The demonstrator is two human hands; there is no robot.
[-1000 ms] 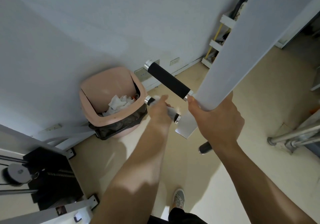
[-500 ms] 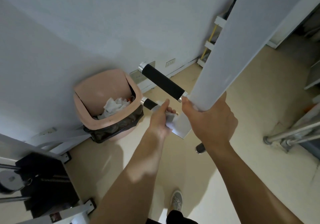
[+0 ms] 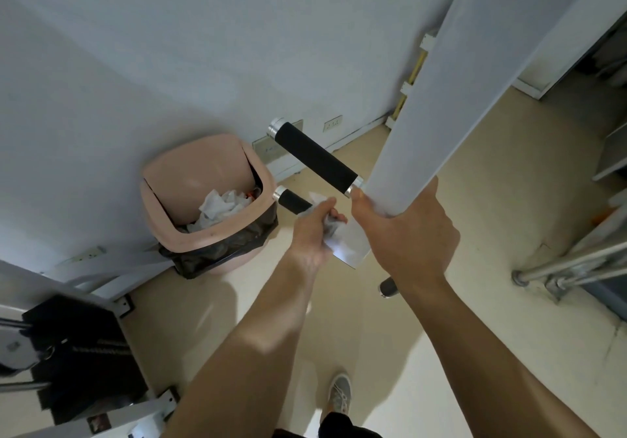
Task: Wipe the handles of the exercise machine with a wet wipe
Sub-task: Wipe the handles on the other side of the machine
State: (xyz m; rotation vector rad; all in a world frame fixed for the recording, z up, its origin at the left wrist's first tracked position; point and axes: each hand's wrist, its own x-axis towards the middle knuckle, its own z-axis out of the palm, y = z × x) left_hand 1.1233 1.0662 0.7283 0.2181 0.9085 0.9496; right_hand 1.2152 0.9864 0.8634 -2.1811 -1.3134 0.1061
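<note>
A white machine arm (image 3: pixel 437 98) slants down from the upper right. Two black foam handles with silver end caps stick out to its left: an upper handle (image 3: pixel 315 157) and a lower handle (image 3: pixel 293 201). My left hand (image 3: pixel 314 230) is closed around the inner part of the lower handle, with a crumpled white wet wipe (image 3: pixel 330 234) bunched in its fingers. My right hand (image 3: pixel 407 230) grips the lower end of the white arm. A third black handle end (image 3: pixel 388 289) peeks out below my right wrist.
A pink bin (image 3: pixel 203 200) with a black liner and white tissues stands against the wall on the left. A black weight stack and white frame (image 3: pixel 71 353) fill the lower left. Metal tubes (image 3: pixel 570 264) lie on the floor at right. My shoe (image 3: pixel 339 393) is below.
My left hand with the wipe has slid along the lower handle toward the machine arm, uncovering more of the black grip near its end cap. My right hand keeps its hold.
</note>
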